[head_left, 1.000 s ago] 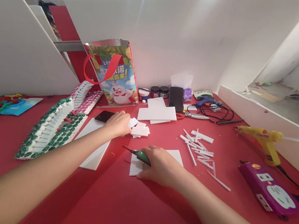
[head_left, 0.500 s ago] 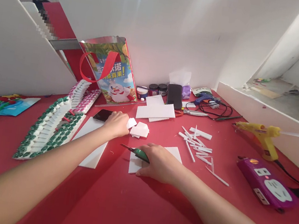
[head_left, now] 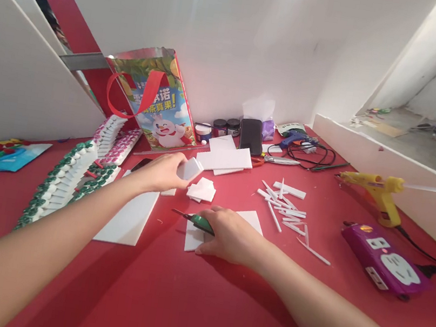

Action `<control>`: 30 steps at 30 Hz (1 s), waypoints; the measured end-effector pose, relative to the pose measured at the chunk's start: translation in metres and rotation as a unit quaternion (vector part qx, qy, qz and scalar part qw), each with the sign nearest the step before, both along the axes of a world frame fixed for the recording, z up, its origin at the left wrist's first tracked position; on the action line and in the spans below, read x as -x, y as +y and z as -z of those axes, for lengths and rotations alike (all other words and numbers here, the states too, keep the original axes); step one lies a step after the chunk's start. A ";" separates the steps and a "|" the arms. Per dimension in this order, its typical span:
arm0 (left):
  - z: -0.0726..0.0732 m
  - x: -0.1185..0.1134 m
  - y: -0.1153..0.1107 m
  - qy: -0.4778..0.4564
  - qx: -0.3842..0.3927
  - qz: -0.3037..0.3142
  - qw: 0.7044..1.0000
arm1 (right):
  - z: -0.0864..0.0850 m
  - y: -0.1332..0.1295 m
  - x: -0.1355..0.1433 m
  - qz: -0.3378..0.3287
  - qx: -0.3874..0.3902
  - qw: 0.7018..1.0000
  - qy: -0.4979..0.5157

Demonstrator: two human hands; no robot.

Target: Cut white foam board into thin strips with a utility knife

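Observation:
My left hand (head_left: 165, 172) holds a small white foam piece (head_left: 189, 169) between thumb and fingers, raised over the red table. Just right of and below it lies a pile of small white pieces (head_left: 202, 189). My right hand (head_left: 229, 234) is closed on a green-handled cutter (head_left: 201, 223), its tip pointing left. Under that hand rests a white foam sheet (head_left: 252, 221), partly covered. A larger white sheet (head_left: 128, 218) lies beneath my left forearm, and a dark phone (head_left: 142, 164) is mostly hidden behind my left hand.
White strips (head_left: 287, 209) lie scattered to the right, near a yellow glue gun (head_left: 378, 190) and a purple power strip (head_left: 386, 259). A printed bag (head_left: 164, 112), scissors (head_left: 281, 161) and jars (head_left: 220, 127) stand or lie at the back. A decorated foam model (head_left: 72, 174) is at left.
My left hand has lifted with the small white piece, tilting it up. A white piece now shows on the table below that hand. My right hand still holds the cutter. The view has shifted slightly.

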State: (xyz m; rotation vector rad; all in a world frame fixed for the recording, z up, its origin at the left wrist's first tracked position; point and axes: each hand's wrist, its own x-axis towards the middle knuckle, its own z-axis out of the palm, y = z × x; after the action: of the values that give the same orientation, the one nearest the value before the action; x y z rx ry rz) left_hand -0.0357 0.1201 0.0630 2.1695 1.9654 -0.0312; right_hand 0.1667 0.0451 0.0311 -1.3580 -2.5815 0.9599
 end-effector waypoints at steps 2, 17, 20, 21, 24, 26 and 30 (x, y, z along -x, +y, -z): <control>-0.001 -0.010 -0.007 -0.035 0.017 0.062 0.997 | 0.000 0.000 0.000 0.001 -0.002 1.000 -0.002; 0.008 -0.042 -0.005 0.064 0.038 0.151 0.986 | 0.003 0.000 0.000 -0.009 -0.008 1.000 0.011; 0.008 -0.043 -0.001 0.059 0.038 0.140 0.988 | 0.004 0.000 0.000 -0.008 -0.010 1.000 0.011; 0.007 -0.043 0.000 0.059 0.039 0.128 0.989 | 0.004 0.000 0.000 -0.010 -0.009 1.000 0.009; 0.005 -0.037 0.006 0.063 0.046 0.083 0.994 | 0.003 0.001 0.000 -0.014 -0.008 1.000 0.004; 0.005 -0.035 0.010 0.067 0.056 0.062 0.994 | 0.002 0.001 0.000 -0.015 -0.007 1.000 0.003; 0.008 -0.038 0.013 0.077 0.083 0.062 0.992 | 0.001 0.001 0.001 -0.016 -0.011 1.000 -0.001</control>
State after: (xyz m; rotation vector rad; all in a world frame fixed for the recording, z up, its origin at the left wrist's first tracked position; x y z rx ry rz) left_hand 0.0023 0.1329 0.0553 2.2343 1.8263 -0.3796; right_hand 0.1661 0.0457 0.0299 -1.3170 -2.6142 0.9320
